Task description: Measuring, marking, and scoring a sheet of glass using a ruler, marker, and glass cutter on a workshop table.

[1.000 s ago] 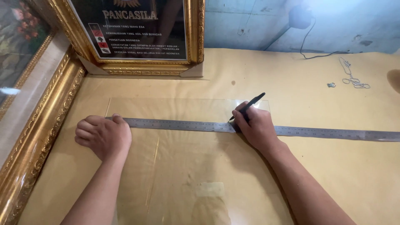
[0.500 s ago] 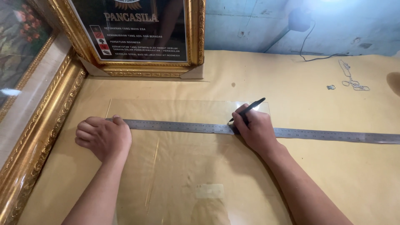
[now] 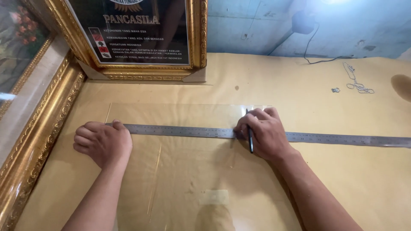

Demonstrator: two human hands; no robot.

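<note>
A long steel ruler [image 3: 188, 131] lies across a clear glass sheet [image 3: 188, 179] on the tan table top [image 3: 274, 81]. My left hand [image 3: 102, 143] is curled into a fist and presses down on the ruler's left end. My right hand [image 3: 261, 130] rests on the ruler near its middle and grips a black pen [image 3: 249, 136], which now lies along the hand with its tip toward the glass's far edge. The ruler's right part [image 3: 351, 140] runs past the glass to the frame's right edge.
A gold-framed dark poster [image 3: 141, 34] leans against the blue wall at the back. A second gold frame [image 3: 38, 124] runs down the left side. A black cable [image 3: 319, 60], a thin metal chain [image 3: 355, 81] and a small metal piece [image 3: 335, 90] lie at the back right.
My right hand has turned the pen from slanting up to the right to pointing nearly straight away, and has settled flatter on the ruler. The left hand and ruler have stayed put.
</note>
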